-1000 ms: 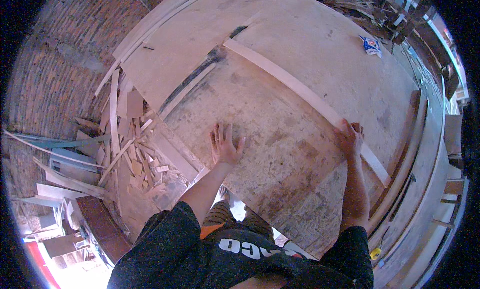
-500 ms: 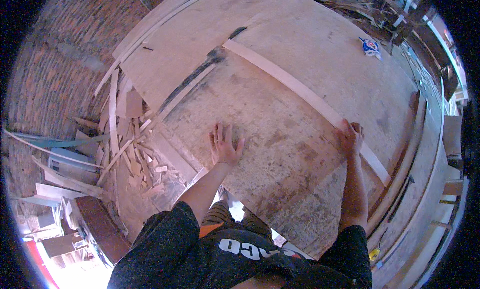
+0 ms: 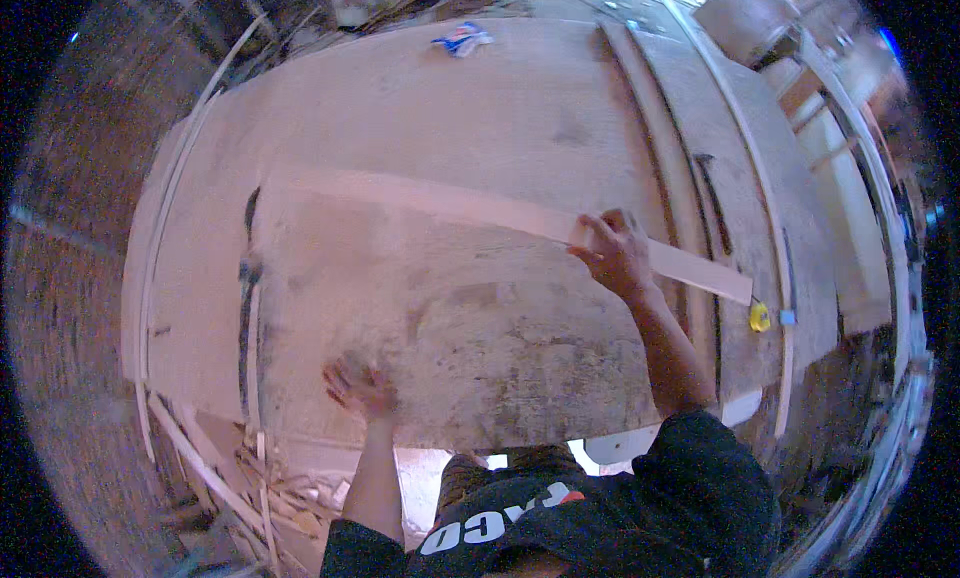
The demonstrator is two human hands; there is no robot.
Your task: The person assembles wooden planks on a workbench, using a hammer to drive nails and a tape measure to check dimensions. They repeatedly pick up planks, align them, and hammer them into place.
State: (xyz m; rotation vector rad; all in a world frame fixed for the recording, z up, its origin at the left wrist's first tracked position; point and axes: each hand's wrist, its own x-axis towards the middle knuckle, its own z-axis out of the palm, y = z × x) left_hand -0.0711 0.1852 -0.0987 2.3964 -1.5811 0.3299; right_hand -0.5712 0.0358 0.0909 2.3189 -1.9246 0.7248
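Observation:
My right hand is closed on a long, flat wooden strip, thumb and fingers gripping it towards its right end. The strip runs slantwise across the plywood worktop, and its right end reaches over a long wooden rail. Its far left part is blurred. Nearer me and to the left, my left hand lies on the worktop with fingers spread, slightly smeared by motion and holding nothing.
Close to the strip's right end is a small yellow object, perhaps a tape measure. A blue-and-white packet lies at the far side. Wood offcuts are heaped at lower left. A dark gap crosses the worktop's left part.
The view has turned to the right. With my right hand on it, the strip has shifted right, its end now across the rail near the yellow object. My left hand stays spread on the worktop.

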